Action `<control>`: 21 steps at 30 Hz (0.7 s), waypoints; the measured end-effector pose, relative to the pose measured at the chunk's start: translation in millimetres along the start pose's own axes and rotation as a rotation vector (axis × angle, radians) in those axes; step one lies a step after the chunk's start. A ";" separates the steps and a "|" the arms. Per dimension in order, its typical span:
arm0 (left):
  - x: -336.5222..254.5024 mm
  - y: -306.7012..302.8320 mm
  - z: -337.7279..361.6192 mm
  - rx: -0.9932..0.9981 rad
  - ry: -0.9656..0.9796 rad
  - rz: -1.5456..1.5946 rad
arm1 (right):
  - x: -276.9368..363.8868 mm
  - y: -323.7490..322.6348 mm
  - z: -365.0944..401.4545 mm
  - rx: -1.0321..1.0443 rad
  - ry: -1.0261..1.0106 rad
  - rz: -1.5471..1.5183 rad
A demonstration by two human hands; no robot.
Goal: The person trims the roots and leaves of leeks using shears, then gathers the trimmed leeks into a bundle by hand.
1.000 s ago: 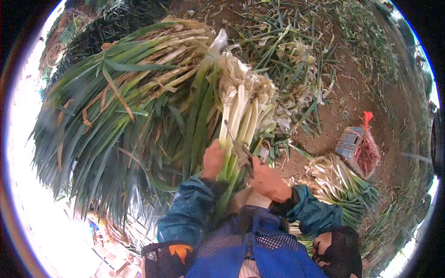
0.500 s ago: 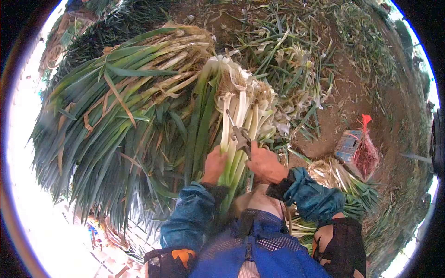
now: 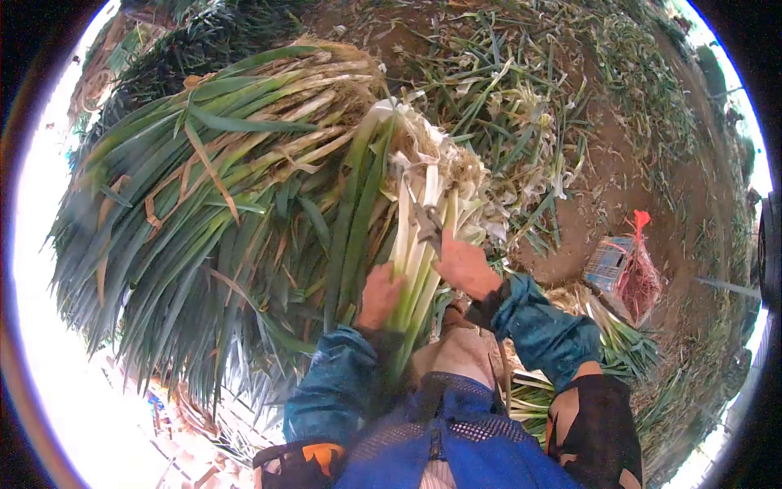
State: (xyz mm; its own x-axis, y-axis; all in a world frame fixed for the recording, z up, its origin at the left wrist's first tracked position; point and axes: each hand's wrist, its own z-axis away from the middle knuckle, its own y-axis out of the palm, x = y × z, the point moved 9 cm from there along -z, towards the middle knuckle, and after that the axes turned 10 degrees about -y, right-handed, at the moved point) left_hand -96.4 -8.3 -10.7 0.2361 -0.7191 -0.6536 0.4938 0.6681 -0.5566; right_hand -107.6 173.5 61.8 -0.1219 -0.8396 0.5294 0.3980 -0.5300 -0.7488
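My left hand [image 3: 380, 295] is closed around the pale stalks of a small bunch of leeks [image 3: 414, 281], roots pointing away from me and leaves toward my lap. My right hand [image 3: 466, 267] grips a pair of dark scissors [image 3: 428, 225]. Their narrow blades point up and left, over the white stalks just below the roots. Trimmed-looking white stalks and torn skins [image 3: 456, 183] lie beyond the blades. To the left spreads a large heap of untrimmed leeks [image 3: 220, 196] with brown roots and long green leaves.
Leaf scraps [image 3: 521, 114] litter the brown soil ahead and right. A clear bag of reddish strands [image 3: 639, 281] with a red top sits at right. Cleaner leeks [image 3: 623, 338] lie near my right sleeve. Darker greens [image 3: 204, 41] are piled at the far left.
The scissors and my right hand have shifted slightly, with the blades still over the stalks. My left hand stays on the bunch. The whole view has moved a little.
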 end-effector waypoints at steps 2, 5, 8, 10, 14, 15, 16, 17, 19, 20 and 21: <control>8.7 15.5 -2.0 0.052 0.096 0.159 | -4.9 -1.0 -8.5 -0.055 -0.007 -0.021; 6.0 16.4 14.4 0.005 0.251 0.248 | 20.8 -15.7 -5.6 -0.107 -0.148 -0.054; -12.4 11.0 23.9 -0.044 0.297 0.188 | 52.2 -4.2 27.5 0.075 -0.176 -0.126; -18.3 0.6 25.9 -0.015 0.364 0.081 | 28.6 4.7 24.5 0.061 -0.138 -0.039; -61.5 -123.7 15.3 -0.306 0.432 -0.662 | 9.2 -3.2 18.6 -0.015 -0.044 -0.026; -63.9 -168.8 10.6 -0.530 0.449 -0.828 | 12.4 -0.3 20.5 -0.012 -0.084 -0.081; -59.6 -224.0 -2.0 -0.564 0.234 -0.582 | 15.5 4.9 24.1 0.007 -0.079 -0.068; -47.7 -258.7 -9.8 -0.801 0.314 -0.839 | 20.6 9.7 28.8 0.023 -0.078 -0.049; -2.8 -323.5 -23.4 -0.921 0.110 -1.210 | 36.7 12.1 36.8 0.091 -0.042 -0.043; 14.0 -348.4 -23.0 -0.882 -0.022 -1.322 | 43.1 12.8 37.6 0.077 -0.077 -0.036; 17.5 -363.9 -10.2 -0.922 -0.001 -1.316 | 47.9 14.2 39.2 0.061 -0.110 -0.030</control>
State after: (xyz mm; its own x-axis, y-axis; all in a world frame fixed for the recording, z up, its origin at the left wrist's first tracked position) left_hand -280.5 -262.1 175.2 0.0756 -0.8594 0.5056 -0.3038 -0.5028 -0.8092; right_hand -72.1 130.5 92.1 -0.0357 -0.8033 0.5945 0.4510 -0.5438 -0.7077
